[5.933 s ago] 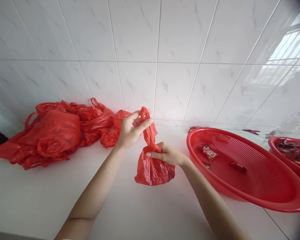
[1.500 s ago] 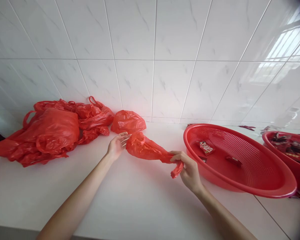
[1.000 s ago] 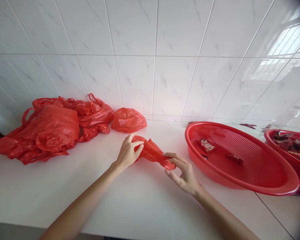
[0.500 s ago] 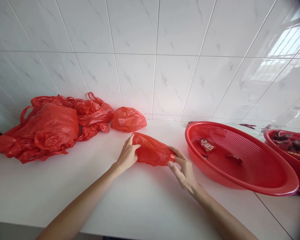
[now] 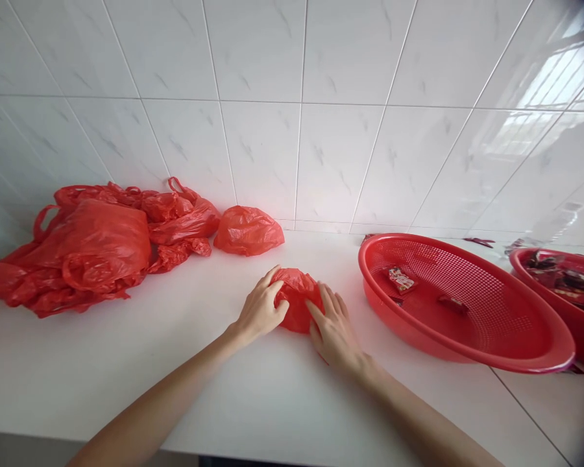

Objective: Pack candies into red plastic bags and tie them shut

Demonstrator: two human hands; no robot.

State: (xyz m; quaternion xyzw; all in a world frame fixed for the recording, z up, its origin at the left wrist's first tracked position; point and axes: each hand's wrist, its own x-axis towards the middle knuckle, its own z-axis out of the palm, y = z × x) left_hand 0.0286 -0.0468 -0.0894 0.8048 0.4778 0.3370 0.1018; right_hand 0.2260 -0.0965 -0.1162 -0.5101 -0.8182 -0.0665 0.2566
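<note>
A crumpled red plastic bag (image 5: 299, 295) lies on the white counter between my two hands. My left hand (image 5: 263, 305) is curled round its left side, thumb pressed against the plastic. On the right side, my right hand (image 5: 335, 327) grips the bag, its index finger resting on the plastic and its other fingers along the far edge. The bag looks low and rounded; what it holds inside is hidden. Just behind it, against the tiled wall, stands another rounded red plastic bag (image 5: 248, 231).
A heap of red plastic bags (image 5: 97, 253) fills the left side. At the right sits a tilted red basket (image 5: 467, 353) holding several small wrapped packets (image 5: 401, 280). Beyond it, a second red basket (image 5: 520, 259) contains many dark packets. Red scissors (image 5: 479, 242) lie near the wall.
The bag, stretched out between my hands before, is now pressed into a compact round shape lower on the counter. My right hand has moved left, closer to my left hand.
</note>
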